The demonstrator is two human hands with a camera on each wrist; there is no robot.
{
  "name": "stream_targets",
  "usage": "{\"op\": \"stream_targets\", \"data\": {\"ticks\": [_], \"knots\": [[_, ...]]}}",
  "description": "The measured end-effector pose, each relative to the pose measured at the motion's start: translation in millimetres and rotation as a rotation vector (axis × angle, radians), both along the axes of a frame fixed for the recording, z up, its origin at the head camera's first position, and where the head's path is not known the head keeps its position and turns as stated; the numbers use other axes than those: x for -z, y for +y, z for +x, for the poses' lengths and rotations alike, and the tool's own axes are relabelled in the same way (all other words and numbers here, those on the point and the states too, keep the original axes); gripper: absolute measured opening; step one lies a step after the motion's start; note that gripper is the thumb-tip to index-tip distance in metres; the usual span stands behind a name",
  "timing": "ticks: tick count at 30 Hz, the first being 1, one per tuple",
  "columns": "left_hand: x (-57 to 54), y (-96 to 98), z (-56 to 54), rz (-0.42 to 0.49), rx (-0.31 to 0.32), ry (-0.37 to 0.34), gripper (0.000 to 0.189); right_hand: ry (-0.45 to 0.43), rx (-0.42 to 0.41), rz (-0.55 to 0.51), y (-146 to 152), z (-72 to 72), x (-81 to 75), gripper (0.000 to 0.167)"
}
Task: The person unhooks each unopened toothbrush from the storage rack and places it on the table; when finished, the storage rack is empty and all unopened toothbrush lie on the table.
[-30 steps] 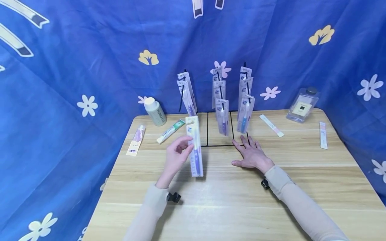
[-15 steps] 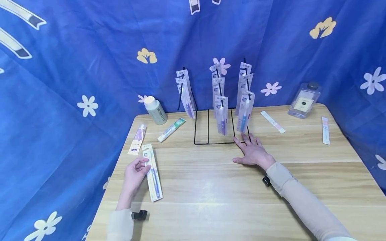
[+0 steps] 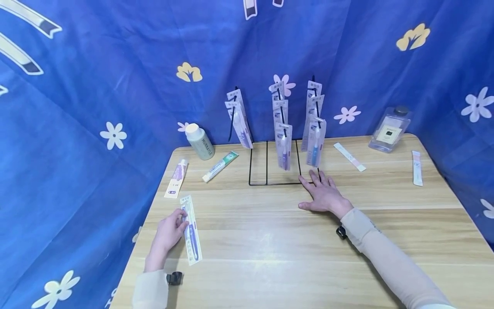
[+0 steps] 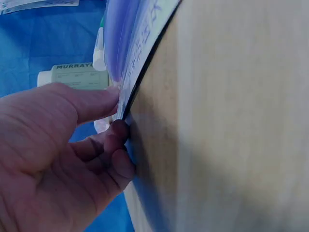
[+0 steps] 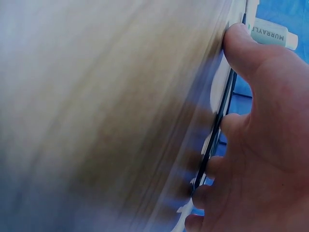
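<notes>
My left hand pinches the left edge of a packaged toothbrush low over the table's left side. In the left wrist view, thumb and fingers grip the edge of this toothbrush pack, which lies close to the wood. My right hand rests with spread fingers on the front right corner of a black wire rack. Packaged toothbrushes hang on the rack's hooks: a left row, a middle row and a right row. The right wrist view shows the right hand's fingertips along the wire.
Behind the left hand lie a purple-and-cream tube, a green-and-white toothpaste tube and a white-capped bottle. On the right are two slim sachets, one slanted sachet and one upright sachet, and a clear bottle. A blue curtain hangs behind.
My left hand has carried the packaged toothbrush from in front of the rack to the left, then slightly nearer and down toward the table. The right hand stays on the rack.
</notes>
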State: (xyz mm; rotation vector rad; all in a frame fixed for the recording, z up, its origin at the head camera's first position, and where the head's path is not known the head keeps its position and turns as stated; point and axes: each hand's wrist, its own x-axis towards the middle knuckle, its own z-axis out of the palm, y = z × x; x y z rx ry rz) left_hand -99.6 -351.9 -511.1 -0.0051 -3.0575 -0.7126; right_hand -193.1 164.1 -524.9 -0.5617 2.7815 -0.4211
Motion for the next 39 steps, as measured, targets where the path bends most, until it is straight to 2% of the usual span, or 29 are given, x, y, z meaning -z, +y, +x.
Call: {"op": "stream_targets", "data": {"ticks": [2,4,6,8,11,14,18,22,26,30,32,33,36,39], "knots": [[-2.2,0.4,-0.5,-0.02,0.009,-0.041,0.02,0.003,0.001,0.001,0.0,0.3,0.7,0.098],[-6.5,1.2,-1.4,-0.022,-0.012,-0.078,0.021,0.007,0.0,-0.001,-0.2,0.4,1.3,0.098],[-13.1,2.6,-3.5,-0.03,-0.04,-0.074,0.022,0.006,-0.001,-0.006,-0.6,0.5,1.6,0.098],[-21.2,6.0,-9.0,-0.034,-0.047,-0.013,0.023,0.003,-0.001,-0.012,-1.2,0.4,1.7,0.098],[-32.7,19.2,-24.8,-0.007,0.01,0.164,0.024,0.004,0.002,-0.012,-1.4,0.0,1.3,0.098],[-42.1,41.1,-48.6,0.114,0.119,0.302,0.028,0.005,0.008,-0.002,-1.0,-0.6,0.9,0.098],[-52.4,69.8,-91.8,0.328,0.236,0.366,0.032,0.006,0.003,0.011,-1.8,-2.2,2.4,0.098],[-67.6,95.6,-141.1,0.431,0.304,0.436,0.033,-0.001,0.002,0.006,-1.7,-2.1,2.4,0.099],[-85.7,122.5,-182.1,0.549,0.327,0.437,0.032,-0.003,0.014,0.002,0.7,-1.2,0.8,0.099],[-94.2,141.4,-210.8,0.681,0.325,0.385,0.027,0.0,0.017,0.009,1.6,-1.9,1.2,0.099],[-96.4,147.6,-218.0,0.737,0.323,0.36,0.023,-0.002,0.014,0.008,1.1,-2.2,1.9,0.099],[-99.1,151.1,-218.3,0.765,0.326,0.35,0.021,-0.004,0.013,0.008,0.8,-2.2,2.2,0.099],[-107.6,160.9,-213.4,0.806,0.338,0.349,0.018,-0.009,0.009,0.002,-0.1,-2.0,3.3,0.099],[-114.4,170.3,-205.5,0.812,0.353,0.379,0.013,-0.005,0.013,0.001,-0.1,-1.5,3.2,0.099]]}}
